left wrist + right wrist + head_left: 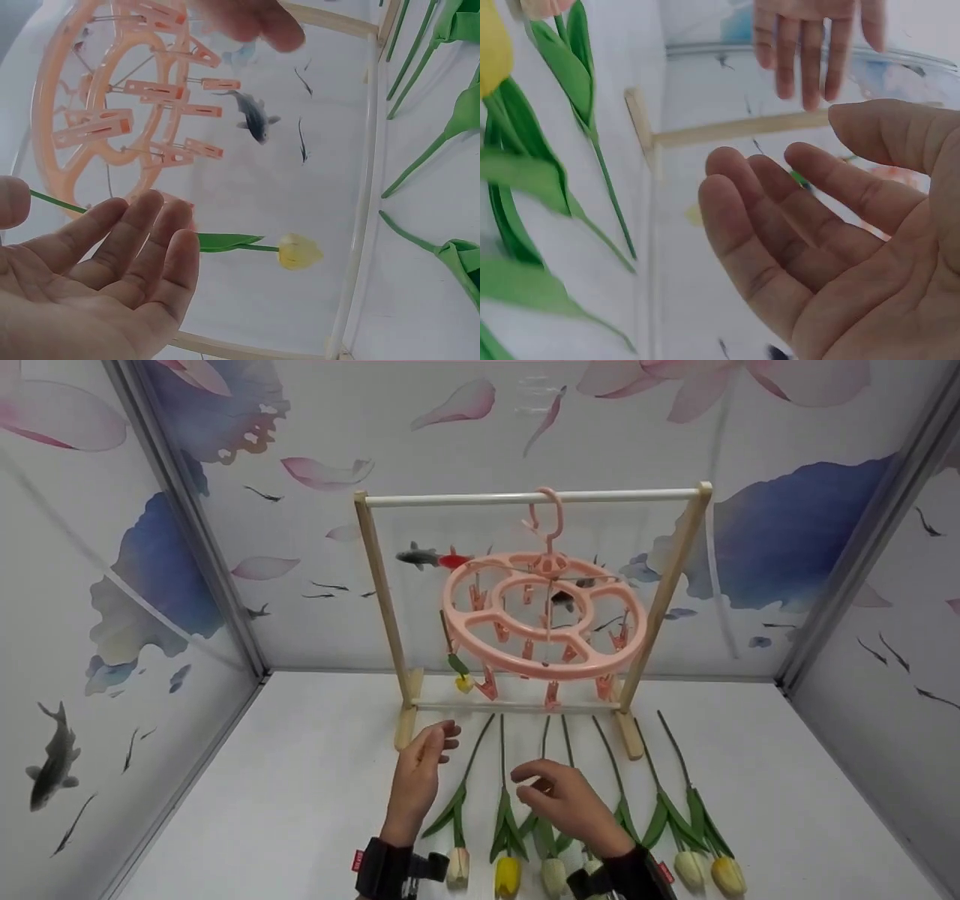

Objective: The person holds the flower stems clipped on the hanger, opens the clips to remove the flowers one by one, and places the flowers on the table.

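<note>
My left hand (420, 772) is raised below the left side of a round pink clip hanger (585, 668), its fingers relaxed and holding nothing. A yellow tulip (300, 251) hangs flower-down at the hanger's left side; in the left wrist view the fingers overlap part of its stem. My right hand (566, 802) hovers above the tulips on the table, fingers loosely bent, with nothing in its grasp. Below the hands lie several tulips in a row, stems toward the rack, among them a yellow tulip (508, 876) and a pale tulip (458, 868).
The hanger hooks over the white top bar (450, 500) of a wooden-legged rack (382, 577). Pink clips (94, 129) dangle around its ring. A white table (300, 780) lies beneath, enclosed by panels printed with petals and fish.
</note>
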`<act>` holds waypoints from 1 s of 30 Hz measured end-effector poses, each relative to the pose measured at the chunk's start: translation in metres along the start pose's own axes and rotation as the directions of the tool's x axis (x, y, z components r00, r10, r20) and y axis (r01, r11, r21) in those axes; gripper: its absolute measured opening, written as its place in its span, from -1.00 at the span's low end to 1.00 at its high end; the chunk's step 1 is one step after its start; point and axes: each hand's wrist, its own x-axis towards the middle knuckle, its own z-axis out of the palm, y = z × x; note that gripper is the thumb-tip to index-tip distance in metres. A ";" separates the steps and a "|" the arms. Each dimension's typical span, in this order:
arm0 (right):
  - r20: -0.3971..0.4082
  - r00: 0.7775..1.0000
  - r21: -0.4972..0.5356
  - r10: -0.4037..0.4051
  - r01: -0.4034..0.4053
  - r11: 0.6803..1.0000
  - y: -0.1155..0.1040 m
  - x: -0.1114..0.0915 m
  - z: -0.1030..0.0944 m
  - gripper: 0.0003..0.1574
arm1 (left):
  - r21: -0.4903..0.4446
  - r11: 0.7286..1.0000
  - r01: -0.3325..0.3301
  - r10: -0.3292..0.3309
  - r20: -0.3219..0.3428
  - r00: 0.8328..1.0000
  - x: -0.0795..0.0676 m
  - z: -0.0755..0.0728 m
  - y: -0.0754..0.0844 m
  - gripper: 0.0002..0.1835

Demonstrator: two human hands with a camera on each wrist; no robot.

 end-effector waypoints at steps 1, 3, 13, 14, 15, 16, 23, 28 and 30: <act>-0.028 0.999 -0.008 -0.021 0.021 1.000 0.000 -0.007 -0.002 -0.58 | 0.004 1.000 -0.001 0.001 0.000 1.000 -0.001 0.000 0.000 -0.53; -0.112 0.992 -0.053 -0.060 0.055 0.997 0.002 -0.018 -0.006 -0.62 | 0.013 1.000 -0.005 0.005 -0.004 1.000 0.000 0.000 0.000 -0.53; -0.305 0.939 -0.092 -0.159 0.137 0.986 0.006 -0.038 -0.012 -0.71 | 0.100 0.995 -0.029 0.034 -0.051 0.998 0.035 0.000 0.006 -0.58; -0.310 0.936 -0.092 -0.166 0.144 0.985 0.005 -0.038 -0.012 -0.71 | 0.103 0.994 -0.030 0.036 -0.057 0.998 0.039 0.000 0.007 -0.58; -0.315 0.934 -0.091 -0.170 0.148 0.985 0.004 -0.038 -0.011 -0.72 | 0.112 0.993 -0.034 0.041 -0.062 0.997 0.042 0.000 0.008 -0.58; -0.319 0.932 -0.096 -0.175 0.152 0.984 0.003 -0.037 -0.011 -0.72 | 0.119 0.992 -0.031 0.040 -0.069 0.997 0.045 0.000 0.008 -0.59; -0.306 0.940 -0.094 -0.148 0.125 0.988 -0.003 -0.032 -0.012 -0.71 | 0.168 0.986 -0.022 0.037 -0.091 0.995 0.056 0.001 0.008 -0.58; -0.334 0.916 -0.131 -0.221 0.187 0.974 -0.002 -0.025 -0.014 -0.72 | 0.180 0.984 -0.015 0.033 -0.093 0.995 0.061 0.003 0.009 -0.57; -0.347 0.902 -0.151 -0.256 0.216 0.965 -0.001 -0.022 -0.013 -0.72 | 0.181 0.983 -0.014 0.032 -0.095 0.995 0.063 0.004 0.009 -0.57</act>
